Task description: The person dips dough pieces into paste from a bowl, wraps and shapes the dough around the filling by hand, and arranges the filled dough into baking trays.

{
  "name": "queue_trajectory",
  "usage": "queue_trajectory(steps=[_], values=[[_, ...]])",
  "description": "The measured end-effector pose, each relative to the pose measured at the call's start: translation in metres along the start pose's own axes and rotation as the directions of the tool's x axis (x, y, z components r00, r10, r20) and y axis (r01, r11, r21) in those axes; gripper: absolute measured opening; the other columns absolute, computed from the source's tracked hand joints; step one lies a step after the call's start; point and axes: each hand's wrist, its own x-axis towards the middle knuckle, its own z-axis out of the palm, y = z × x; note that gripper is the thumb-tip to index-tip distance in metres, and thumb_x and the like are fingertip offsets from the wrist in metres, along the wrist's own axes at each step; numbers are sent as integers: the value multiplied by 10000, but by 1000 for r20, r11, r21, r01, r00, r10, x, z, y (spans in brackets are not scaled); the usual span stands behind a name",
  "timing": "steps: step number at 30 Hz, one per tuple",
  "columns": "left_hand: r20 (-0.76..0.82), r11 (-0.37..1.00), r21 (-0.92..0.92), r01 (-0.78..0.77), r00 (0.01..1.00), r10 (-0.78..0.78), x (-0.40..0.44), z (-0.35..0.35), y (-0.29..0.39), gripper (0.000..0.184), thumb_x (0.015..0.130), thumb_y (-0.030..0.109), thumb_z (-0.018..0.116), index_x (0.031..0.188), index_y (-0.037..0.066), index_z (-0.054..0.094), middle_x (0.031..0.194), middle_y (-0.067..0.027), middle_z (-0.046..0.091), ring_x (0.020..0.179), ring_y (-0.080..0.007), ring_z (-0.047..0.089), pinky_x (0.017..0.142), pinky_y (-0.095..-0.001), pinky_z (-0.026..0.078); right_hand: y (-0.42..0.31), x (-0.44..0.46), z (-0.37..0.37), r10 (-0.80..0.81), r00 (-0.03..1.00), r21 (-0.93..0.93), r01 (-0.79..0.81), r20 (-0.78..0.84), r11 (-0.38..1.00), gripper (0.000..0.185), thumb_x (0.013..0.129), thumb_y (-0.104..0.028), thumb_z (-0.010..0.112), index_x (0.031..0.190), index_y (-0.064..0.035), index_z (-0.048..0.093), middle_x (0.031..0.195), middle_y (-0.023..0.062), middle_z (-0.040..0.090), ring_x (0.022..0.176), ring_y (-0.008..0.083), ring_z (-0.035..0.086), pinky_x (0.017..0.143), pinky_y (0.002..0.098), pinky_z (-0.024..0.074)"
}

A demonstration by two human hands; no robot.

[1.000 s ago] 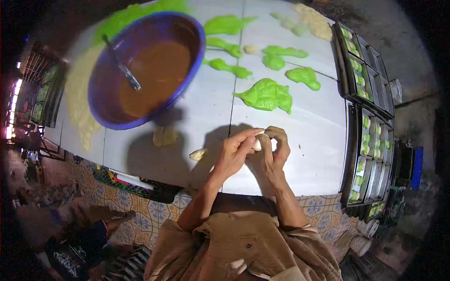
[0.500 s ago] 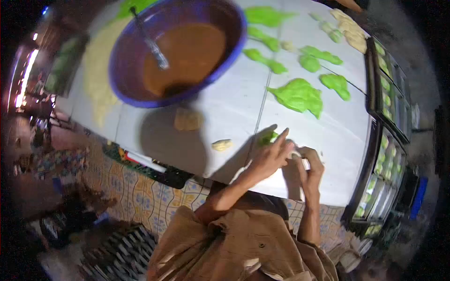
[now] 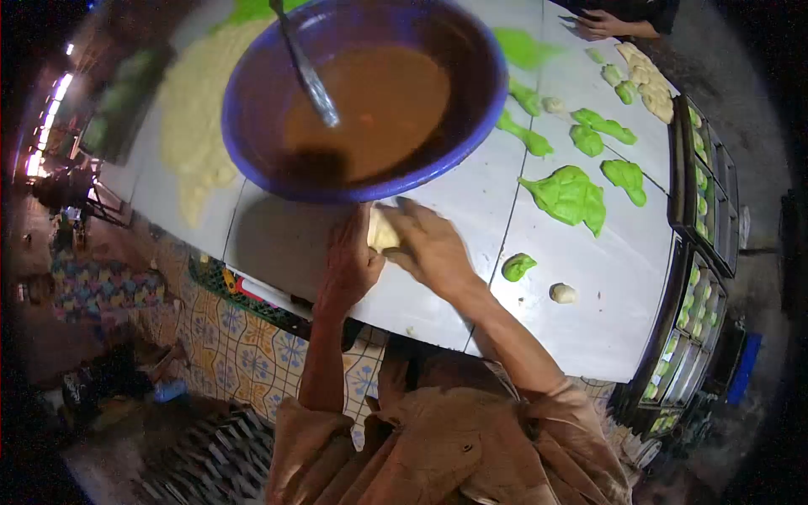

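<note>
A flattened piece of pale dough point(image 3: 384, 231) is between my two hands, just below the purple bowl. My left hand point(image 3: 347, 263) grips its left side, thumb toward the middle. From the right, my right hand point(image 3: 431, 249) has its fingers and thumb on the same piece. Right of my right forearm lie a small green dough piece point(image 3: 518, 267) and a round pale dough ball point(image 3: 563, 293). The purple bowl point(image 3: 362, 195) holds brown liquid point(image 3: 370, 105), with a metal-handled utensil point(image 3: 310, 80) leaning in it.
Green dough pieces point(image 3: 566, 195) are scattered over the white tiled table point(image 3: 471, 210). Pale dough point(image 3: 198, 109) spreads left of the bowl. Dark trays point(image 3: 682, 320) of green and pale pieces line the right edge. Another person's hand point(image 3: 602, 25) rests at the far edge.
Both hands have moved left from the green piece to below the bowl and taken hold of pale dough. A pale ball now lies on the table at right. Another person's hand has appeared.
</note>
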Motion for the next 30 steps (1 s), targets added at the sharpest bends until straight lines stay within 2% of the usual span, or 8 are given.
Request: queue_trajectory(steps=[3,7,10,17,20,24,28,30], values=[[23,993,-118,5,1000,-2,-2,2,-19,766,729,-29,613,1435,-8,318,1308,-232,505,1205,-381,478,1005,-450,372,12,14,36,-74,993,-74,81,94,994,473,815,-162,643,1259,-40,536,1136,180,626,1040,350,591,913,421,478],[38,978,-195,68,997,-62,1,1,-26,645,777,49,681,1370,18,427,1190,-175,596,1091,-350,543,953,-453,404,17,13,16,92,996,280,-93,13,955,290,828,-98,553,1101,-28,624,1078,175,651,922,357,638,832,414,514],[0,993,-121,-14,1000,14,7,5,-31,519,782,99,710,1276,49,558,1131,-108,636,1042,-310,567,924,-448,411,23,16,1,471,818,480,-575,331,662,256,854,-182,554,1061,-48,625,1019,184,661,928,366,642,815,412,506],[32,990,-139,34,999,-30,13,16,-11,410,764,180,762,1149,77,664,1295,-70,543,1126,-302,533,976,-414,395,25,22,-10,396,880,320,-466,261,825,356,787,-263,696,1060,-49,616,987,181,661,924,360,641,828,405,499],[39,998,-67,-8,999,10,14,31,-21,364,768,142,762,1122,104,683,1252,-106,572,1126,-324,538,977,-437,403,44,15,7,309,936,369,-350,165,861,242,816,-214,701,929,-14,625,818,60,630,748,169,599,648,336,489],[-209,983,-80,-168,967,148,8,52,-50,263,795,96,733,1050,98,673,1129,-144,622,1071,-325,592,905,-437,461,66,6,4,294,878,832,-461,377,310,130,831,-122,647,882,-7,613,850,42,611,776,97,585,641,253,475],[-200,979,-205,-25,980,-17,9,50,11,277,817,118,709,1084,85,644,1151,-146,609,1086,-321,582,923,-433,453,71,-17,-84,422,895,952,-242,145,186,264,849,-77,613,1095,1,563,939,40,615,864,107,584,724,265,494],[-204,958,-287,-21,978,-40,19,56,32,286,827,129,697,1101,79,629,1162,-147,603,1094,-318,577,932,-432,448,89,-32,-83,415,909,901,-196,20,386,329,862,-76,620,1173,-8,541,1000,38,609,908,105,573,736,274,499]])
